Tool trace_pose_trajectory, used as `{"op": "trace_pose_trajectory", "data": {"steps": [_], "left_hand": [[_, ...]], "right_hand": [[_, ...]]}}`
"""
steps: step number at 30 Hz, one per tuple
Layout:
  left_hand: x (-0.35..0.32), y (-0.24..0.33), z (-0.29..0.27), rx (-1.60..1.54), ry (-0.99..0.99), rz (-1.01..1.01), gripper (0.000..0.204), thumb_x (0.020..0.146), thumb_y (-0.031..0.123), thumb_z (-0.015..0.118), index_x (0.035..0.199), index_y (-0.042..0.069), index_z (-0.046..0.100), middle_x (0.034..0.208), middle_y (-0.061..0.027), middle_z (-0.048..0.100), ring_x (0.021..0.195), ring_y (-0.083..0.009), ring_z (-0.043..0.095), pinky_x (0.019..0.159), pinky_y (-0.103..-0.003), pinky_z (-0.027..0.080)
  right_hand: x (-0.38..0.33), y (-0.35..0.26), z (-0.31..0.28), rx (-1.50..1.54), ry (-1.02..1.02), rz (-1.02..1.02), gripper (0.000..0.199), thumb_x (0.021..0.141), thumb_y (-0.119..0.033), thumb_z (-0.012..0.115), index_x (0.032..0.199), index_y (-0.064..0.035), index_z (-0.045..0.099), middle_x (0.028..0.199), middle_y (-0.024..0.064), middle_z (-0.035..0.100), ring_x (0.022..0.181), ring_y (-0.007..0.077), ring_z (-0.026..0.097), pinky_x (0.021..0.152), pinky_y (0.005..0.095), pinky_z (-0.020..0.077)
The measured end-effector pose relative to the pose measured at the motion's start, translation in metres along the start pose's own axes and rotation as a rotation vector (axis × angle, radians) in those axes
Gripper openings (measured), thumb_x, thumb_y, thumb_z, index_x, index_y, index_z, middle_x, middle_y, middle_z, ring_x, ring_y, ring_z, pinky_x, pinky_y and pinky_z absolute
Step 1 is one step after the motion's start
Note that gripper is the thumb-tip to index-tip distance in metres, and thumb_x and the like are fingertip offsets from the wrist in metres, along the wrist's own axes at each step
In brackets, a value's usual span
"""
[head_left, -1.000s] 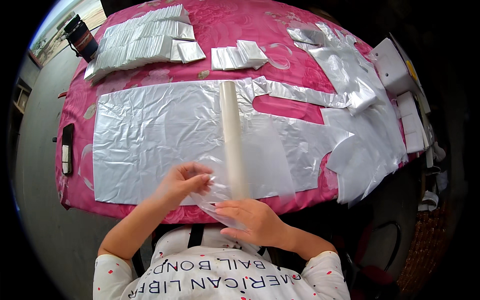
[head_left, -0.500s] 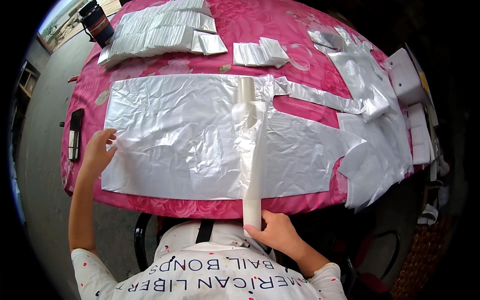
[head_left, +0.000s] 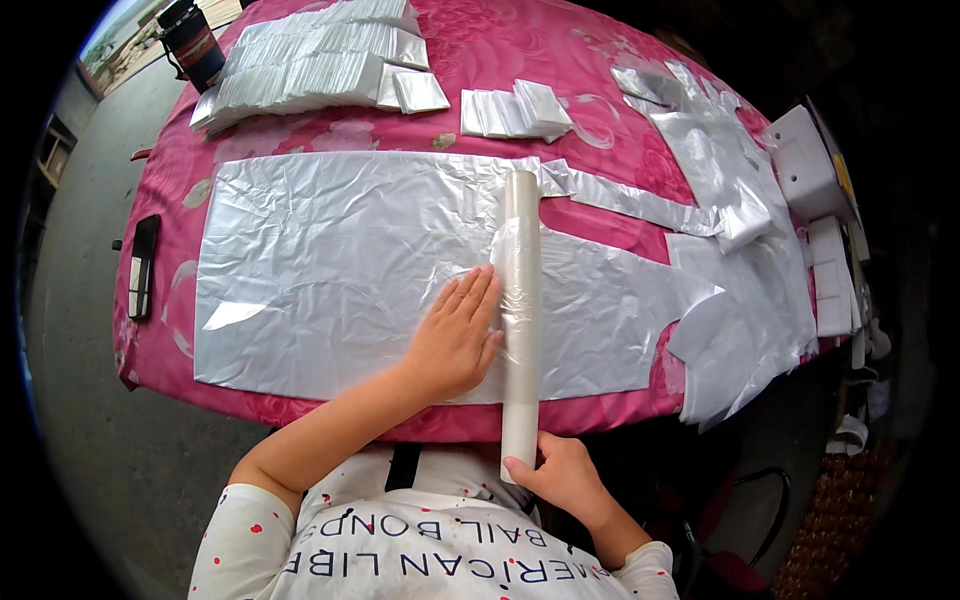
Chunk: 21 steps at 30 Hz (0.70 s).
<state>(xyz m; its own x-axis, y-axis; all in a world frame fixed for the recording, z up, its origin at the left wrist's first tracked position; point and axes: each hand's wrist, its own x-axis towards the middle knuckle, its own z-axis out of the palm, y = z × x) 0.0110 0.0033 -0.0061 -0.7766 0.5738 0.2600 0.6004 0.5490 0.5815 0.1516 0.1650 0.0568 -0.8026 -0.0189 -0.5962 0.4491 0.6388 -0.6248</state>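
A large silvery plastic sheet [head_left: 330,270] lies flat on the pink flowered tablecloth [head_left: 500,60]. Across it, running away from me, lies a long pale roll [head_left: 521,300] with clear film wound round it. My left hand [head_left: 455,335] rests flat on the sheet, fingers apart, its fingertips touching the roll's left side. My right hand [head_left: 560,475] grips the roll's near end, which sticks out past the table's front edge.
Stacks of folded silvery bags [head_left: 310,70] lie at the far left, a smaller stack [head_left: 515,108] at the far middle. Loose cut plastic pieces [head_left: 740,250] and white boxes [head_left: 805,170] crowd the right side. A black phone [head_left: 143,265] lies at the left edge, a dark flask [head_left: 190,40] beyond.
My left hand has come from the sheet's far left edge to the roll's side and lies flat there. The roll has straightened; my right hand still holds its near end.
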Motion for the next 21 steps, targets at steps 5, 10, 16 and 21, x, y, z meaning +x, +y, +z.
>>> {"op": "trace_pose_trajectory", "data": {"steps": [5,10,16,21], "left_hand": [[0.001,0.003,0.013,0.192,-0.060,0.007,0.058,0.085,0.020,0.040,0.133,-0.010,0.030,0.142,-0.0247,0.027,0.134,-0.0359,0.024,0.110,-0.044,0.015],[-0.001,0.000,0.017,0.296,-0.028,-0.005,0.058,0.085,0.022,0.037,0.132,-0.012,0.031,0.141,-0.0255,0.029,0.133,-0.0359,0.025,0.110,-0.045,0.016],[0.002,0.005,0.014,0.350,-0.044,-0.013,0.058,0.086,0.023,0.035,0.132,-0.012,0.031,0.141,-0.0255,0.030,0.134,-0.0357,0.025,0.110,-0.045,0.015],[0.005,0.011,0.016,0.323,-0.062,-0.019,0.055,0.087,0.020,0.034,0.132,-0.011,0.032,0.141,-0.0256,0.029,0.134,-0.0363,0.024,0.110,-0.045,0.015]], "right_hand": [[0.013,0.005,-0.015,0.012,-0.122,-0.005,0.052,0.075,-0.048,0.067,0.089,0.0022,0.064,0.075,0.0168,0.065,0.067,0.0272,0.065,0.064,0.0337,0.0501],[0.093,-0.030,-0.055,-0.049,0.037,-0.146,0.052,0.082,-0.048,0.060,0.078,0.0043,0.065,0.061,0.0112,0.061,0.056,0.0164,0.058,0.054,0.0294,0.0457],[0.210,-0.063,-0.087,0.594,0.098,-0.206,0.049,0.089,-0.046,0.051,0.081,0.0013,0.062,0.071,0.0054,0.063,0.059,0.0155,0.058,0.058,0.0281,0.0474],[0.272,-0.038,-0.107,1.671,-0.100,-0.381,0.029,0.089,-0.027,0.053,0.107,-0.0039,0.053,0.109,0.0085,0.060,0.094,0.0230,0.058,0.086,0.0355,0.0466]]}}
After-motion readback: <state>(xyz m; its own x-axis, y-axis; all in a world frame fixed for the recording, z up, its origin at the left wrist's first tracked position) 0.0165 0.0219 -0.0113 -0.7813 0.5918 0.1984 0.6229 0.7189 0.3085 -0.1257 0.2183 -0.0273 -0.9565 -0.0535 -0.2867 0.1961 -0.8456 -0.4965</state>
